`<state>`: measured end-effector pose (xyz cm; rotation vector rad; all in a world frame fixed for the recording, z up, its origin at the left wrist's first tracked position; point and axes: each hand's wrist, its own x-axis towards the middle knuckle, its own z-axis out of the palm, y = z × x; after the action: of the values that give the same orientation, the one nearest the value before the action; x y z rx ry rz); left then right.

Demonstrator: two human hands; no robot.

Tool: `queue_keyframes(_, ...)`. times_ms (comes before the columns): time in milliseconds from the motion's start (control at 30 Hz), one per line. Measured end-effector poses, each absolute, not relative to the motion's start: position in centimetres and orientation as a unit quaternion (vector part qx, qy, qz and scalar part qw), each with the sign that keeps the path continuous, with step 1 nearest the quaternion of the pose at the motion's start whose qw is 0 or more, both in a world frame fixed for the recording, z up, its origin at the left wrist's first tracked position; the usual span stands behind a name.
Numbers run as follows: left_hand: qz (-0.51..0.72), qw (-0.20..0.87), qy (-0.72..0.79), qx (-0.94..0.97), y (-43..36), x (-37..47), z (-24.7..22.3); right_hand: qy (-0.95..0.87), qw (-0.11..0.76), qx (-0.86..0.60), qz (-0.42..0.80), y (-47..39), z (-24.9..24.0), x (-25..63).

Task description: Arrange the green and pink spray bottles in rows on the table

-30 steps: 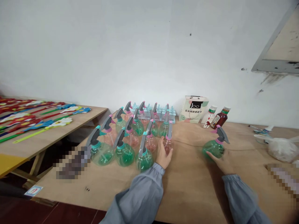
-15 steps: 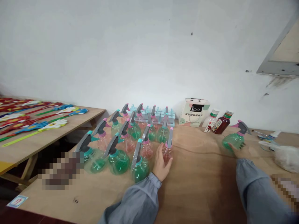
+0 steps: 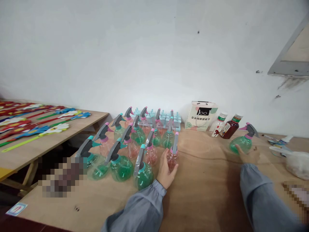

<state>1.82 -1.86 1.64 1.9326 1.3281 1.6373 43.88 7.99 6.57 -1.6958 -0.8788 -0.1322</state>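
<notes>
My left hand wraps the near side of a clear pink spray bottle with a grey trigger head and pink collar, standing at the right end of the rows. Fingers are on its left, the thumb on its right. At the right, my right hand is beside a green spray bottle with a pink collar; its thumb is at the bottle's near side and its fingers are spread away from it. Several pink and green spray bottles stand left of my left hand, among them a green one nearest it.
Light blue plastic moulds sit behind the rows. A printed paper bag, a white-labelled bottle and a dark red bottle stand by the wall. A plastic bag lies far right. Colourful hand-shaped clappers cover the left table.
My right hand's fingers have loosened and come away from the right side of the green spray bottle. My left hand stays at the pink one.
</notes>
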Motion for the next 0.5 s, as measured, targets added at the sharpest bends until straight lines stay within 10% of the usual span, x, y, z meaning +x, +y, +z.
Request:
queue_keyframes(200, 0.571, 0.115, 0.459, 0.670, -2.3, 2.1, 1.7, -0.465, 0.633, -0.615, -0.072, 5.3, 6.1, 34.7)
queue_keyframes(500, 0.510, 0.082, 0.499, 0.696, -4.4, 3.8, 1.9, -0.727, 0.527, -0.337, 0.285, -1.2, 6.2, 18.0)
